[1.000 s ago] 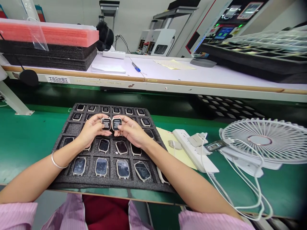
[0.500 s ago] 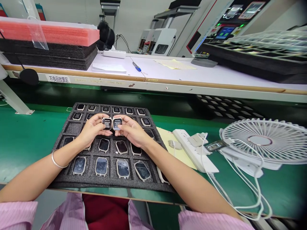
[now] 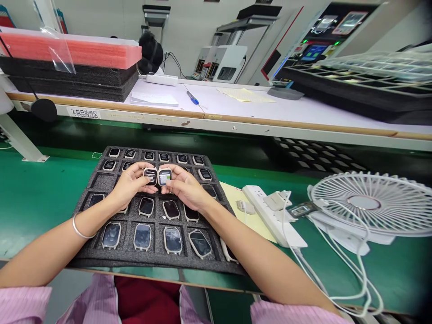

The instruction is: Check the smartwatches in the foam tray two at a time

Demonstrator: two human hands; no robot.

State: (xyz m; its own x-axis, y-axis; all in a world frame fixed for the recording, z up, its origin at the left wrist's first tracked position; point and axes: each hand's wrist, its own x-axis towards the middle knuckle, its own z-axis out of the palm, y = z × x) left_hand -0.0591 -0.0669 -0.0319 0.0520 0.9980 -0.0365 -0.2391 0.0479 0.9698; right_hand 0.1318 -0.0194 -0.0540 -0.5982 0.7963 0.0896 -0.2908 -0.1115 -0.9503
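Note:
A black foam tray (image 3: 101, 183) with several pockets lies on the green bench, most pockets holding small watch bodies. My left hand (image 3: 130, 183) pinches one watch body (image 3: 150, 176) with a lit screen just above the tray's middle. Beside it, my right hand (image 3: 184, 185) grips a second watch body (image 3: 164, 177), its screen brighter. The two watches sit side by side, almost touching. A silver bangle (image 3: 80, 228) circles my left wrist.
A white power strip (image 3: 270, 215) with plugs and cables lies right of the tray on a yellow sheet (image 3: 236, 198). A white fan (image 3: 371, 204) lies flat at the right. A raised shelf (image 3: 236, 110) behind carries foam stacks (image 3: 67, 67), a pen and trays.
Both hands stay in place holding the watches. The screen of the right-hand watch has turned brighter. The view has shifted slightly.

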